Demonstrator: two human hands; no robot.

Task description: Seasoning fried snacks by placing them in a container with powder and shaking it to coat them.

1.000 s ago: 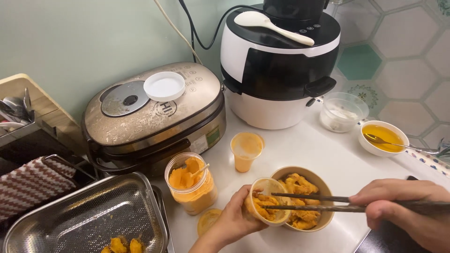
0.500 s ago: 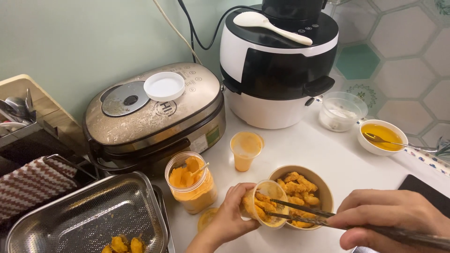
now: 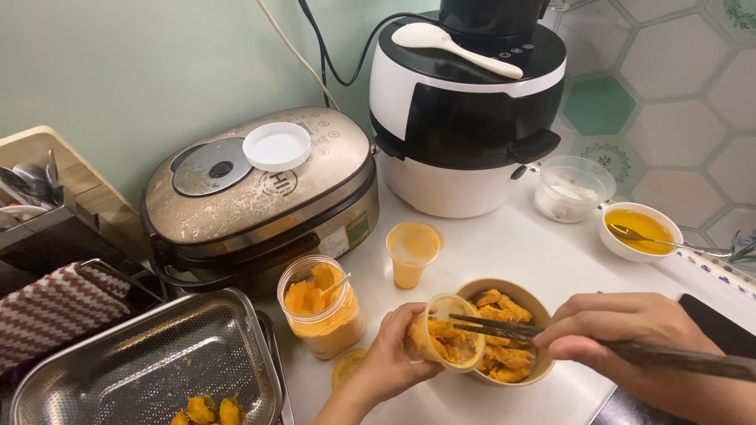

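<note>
One small cup (image 3: 445,340) is gripped, tilted, by the left hand (image 3: 391,364) over one bowl (image 3: 504,334) — one chopstick pair (image 3: 504,329) is pinched by the right hand (image 3: 622,334).

Cup (image 3: 446,340) left of bowl (image 3: 532,297)

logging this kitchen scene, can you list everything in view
bowl: 1, tan, front centre, orange pieces inside
tilted cup: 1, clear, over bowl
chopsticks: 1 pair, dark, tips in tilted cup
jar: 1, clear, orange contents, left of bowl
small cup: 1, orange, centre
cooker: 1, bronze, left
white lid: 1, on cooker
fryer: 1, black and white, back
paddle: 1, white, on fryer
sauce bowl: 1, white, right
tray: 1, steel, front left
left hand: holds tilted cup
right hand: holds chopsticks
</note>
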